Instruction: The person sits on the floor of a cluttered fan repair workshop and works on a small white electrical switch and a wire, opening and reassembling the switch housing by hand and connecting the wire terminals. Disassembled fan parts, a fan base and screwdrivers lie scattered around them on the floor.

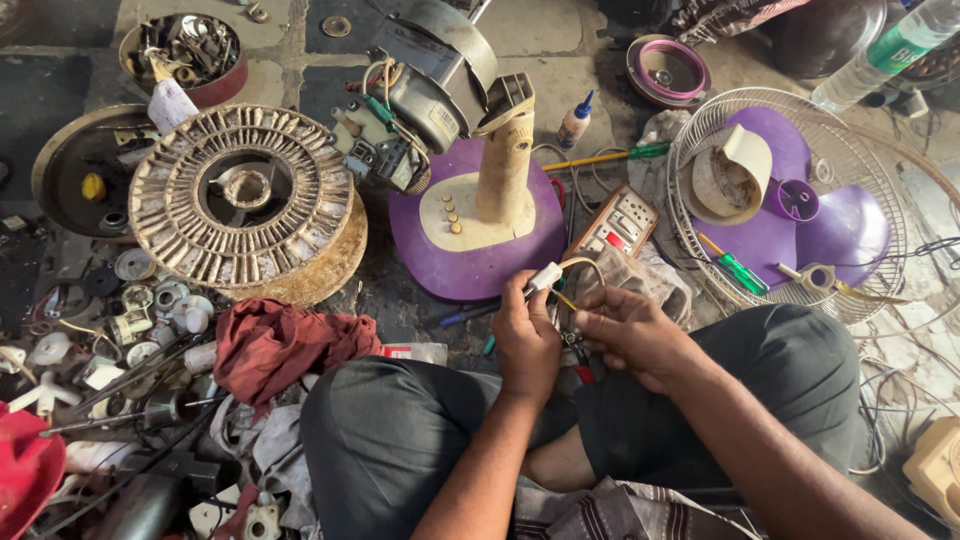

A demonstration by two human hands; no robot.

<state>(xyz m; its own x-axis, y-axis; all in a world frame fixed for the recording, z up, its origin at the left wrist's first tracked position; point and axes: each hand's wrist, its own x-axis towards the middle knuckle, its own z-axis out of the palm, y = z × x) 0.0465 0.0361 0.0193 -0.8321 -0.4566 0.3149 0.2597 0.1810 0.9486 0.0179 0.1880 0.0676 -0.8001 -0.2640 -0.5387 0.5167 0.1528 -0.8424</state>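
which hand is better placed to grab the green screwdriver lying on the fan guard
Right. The right hand sits on the same side as the green screwdriver, while the left hand pinches the white connector.

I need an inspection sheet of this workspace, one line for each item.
Surface: stone floor, dusty and crowded.
Job's things: white connector with thin wires, held above the lap.
Clutter: purple fan base, ribbed spool, red cloth, fan guard holding a purple blade, tester box, screwdrivers, glue bottle.
Grips: left hand holds the connector; right hand pinches the wires.
Cables: loose wires on the floor at right.
Surroundings: bowl of metal scrap, plastic bottle.
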